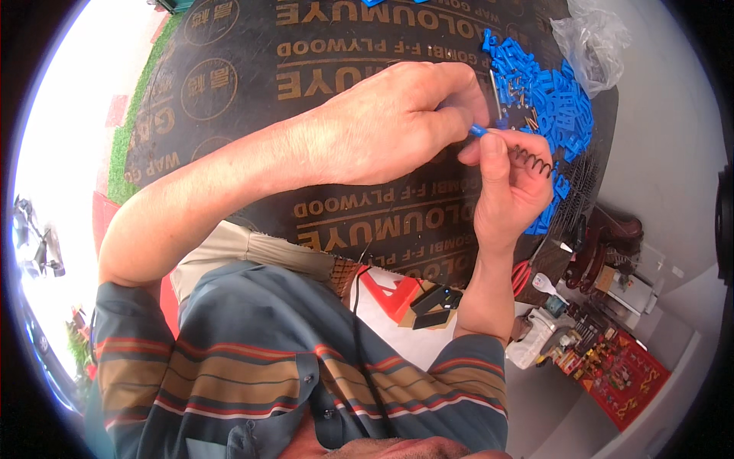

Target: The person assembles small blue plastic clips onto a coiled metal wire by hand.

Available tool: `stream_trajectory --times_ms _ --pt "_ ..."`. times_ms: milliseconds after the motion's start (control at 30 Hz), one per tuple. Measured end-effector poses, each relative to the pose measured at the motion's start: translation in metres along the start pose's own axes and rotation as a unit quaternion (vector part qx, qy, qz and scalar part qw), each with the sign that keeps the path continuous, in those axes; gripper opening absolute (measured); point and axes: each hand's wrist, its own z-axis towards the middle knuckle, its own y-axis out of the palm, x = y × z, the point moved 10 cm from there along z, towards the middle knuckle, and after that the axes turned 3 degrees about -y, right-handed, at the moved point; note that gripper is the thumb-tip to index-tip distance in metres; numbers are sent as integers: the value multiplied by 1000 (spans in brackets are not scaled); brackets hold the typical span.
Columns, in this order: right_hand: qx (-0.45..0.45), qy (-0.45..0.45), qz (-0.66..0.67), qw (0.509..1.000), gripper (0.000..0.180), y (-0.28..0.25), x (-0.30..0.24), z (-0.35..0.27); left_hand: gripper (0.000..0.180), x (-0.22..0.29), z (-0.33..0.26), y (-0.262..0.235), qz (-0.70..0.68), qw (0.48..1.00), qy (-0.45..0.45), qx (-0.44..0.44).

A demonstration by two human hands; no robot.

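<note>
My left hand (405,126) reaches across from the left, its fingers curled and its thumb against one end of a small blue plastic piece (478,130). The right thumb and finger pinch the other end, so the two hands meet at it. In the fingers of my right hand (505,176) there is also a black coil spring (531,161), sticking out toward the right. The left fingertips are mostly hidden behind that hand. Just beyond the hands stands or lies a thin silver rod (494,88), with blue at its near end.
A heap of blue plastic parts (562,107) covers the table's right side, with brass-coloured pins (531,121) among them. Dark springs (585,183) lie near the right edge. A clear plastic bag (592,46) sits at the far right. The dark plywood tabletop (252,115) carries printed lettering.
</note>
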Motion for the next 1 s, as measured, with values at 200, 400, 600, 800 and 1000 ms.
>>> stream_trajectory --times_ms 200,400,600,800,1000 --pt "4 -4 10 1000 11 -2 1 2 20 2 0 3 27 999 16 -14" --pt "9 19 16 1000 13 -6 3 2 22 15 -1 4 74 994 84 3" --pt "9 45 62 997 16 -5 7 3 24 23 -3 3 105 985 140 9" --pt "19 56 92 994 15 -9 11 4 25 28 -5 5 81 984 152 33" --pt "29 60 97 993 14 -10 14 3 27 26 -4 2 67 990 117 39"
